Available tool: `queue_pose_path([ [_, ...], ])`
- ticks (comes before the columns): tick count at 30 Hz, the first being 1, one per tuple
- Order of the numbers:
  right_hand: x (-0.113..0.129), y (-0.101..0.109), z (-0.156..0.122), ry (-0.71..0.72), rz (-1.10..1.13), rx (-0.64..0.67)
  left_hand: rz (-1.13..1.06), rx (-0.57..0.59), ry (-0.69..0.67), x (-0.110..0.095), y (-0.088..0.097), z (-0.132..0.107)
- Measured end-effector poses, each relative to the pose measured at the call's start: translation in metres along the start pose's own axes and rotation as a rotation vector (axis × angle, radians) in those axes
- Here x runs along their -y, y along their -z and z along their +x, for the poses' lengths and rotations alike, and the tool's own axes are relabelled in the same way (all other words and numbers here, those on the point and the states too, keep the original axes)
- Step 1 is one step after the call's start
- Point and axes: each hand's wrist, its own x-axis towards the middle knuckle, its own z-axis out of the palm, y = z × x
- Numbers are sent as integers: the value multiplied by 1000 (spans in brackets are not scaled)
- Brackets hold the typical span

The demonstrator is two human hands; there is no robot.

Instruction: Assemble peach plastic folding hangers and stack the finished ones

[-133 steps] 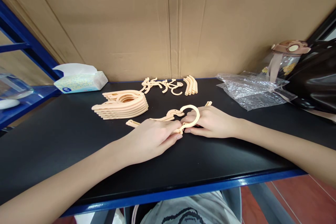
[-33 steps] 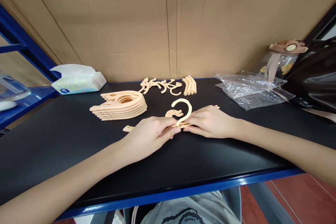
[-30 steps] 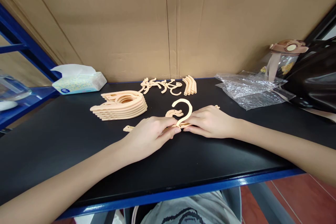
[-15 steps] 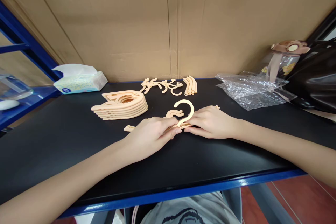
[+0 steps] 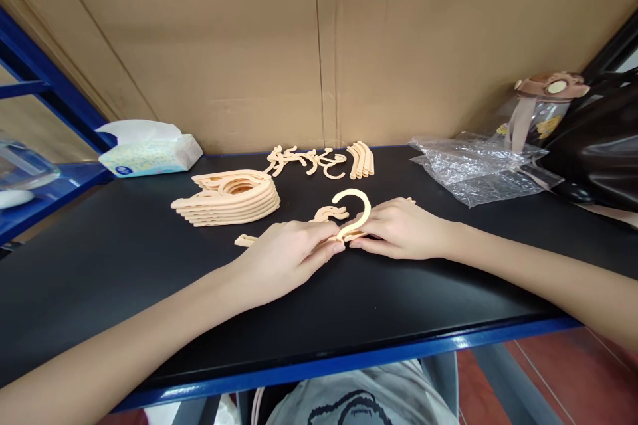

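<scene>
Both hands grip a peach plastic clothes hanger (image 5: 363, 212) low over the black table, its hook curving up between them. My left hand (image 5: 294, 249) is closed around the left part, thumb and forefinger at the base of the hook; one end of the arm pokes out past it. My right hand (image 5: 399, 229) is closed on the other side, and a small tip shows beyond its knuckles. Most of the hanger's body is hidden by the hands. Just behind them lies a small curved peach piece (image 5: 329, 214).
A neat stack of peach hanger parts (image 5: 229, 198) lies to the left. Farther back are loose hooks (image 5: 304, 159) and several curved strips (image 5: 361, 159). A tissue pack (image 5: 149, 149) sits back left; a clear plastic bag (image 5: 473, 172), a bottle (image 5: 541, 113) and a black bag (image 5: 598, 146) are right.
Almost nothing differs. The hanger's hook has shifted very slightly to the right, while both hands keep nearly the same place and grip.
</scene>
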Motion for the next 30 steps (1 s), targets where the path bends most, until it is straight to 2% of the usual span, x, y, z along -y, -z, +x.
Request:
queue_pose_path([
  [14,0,2,0,-18,105,37,66,24,-28,0,-1,-2],
  [30,0,4,0,-71,103,60,130,46,-95,-3,2,-1],
])
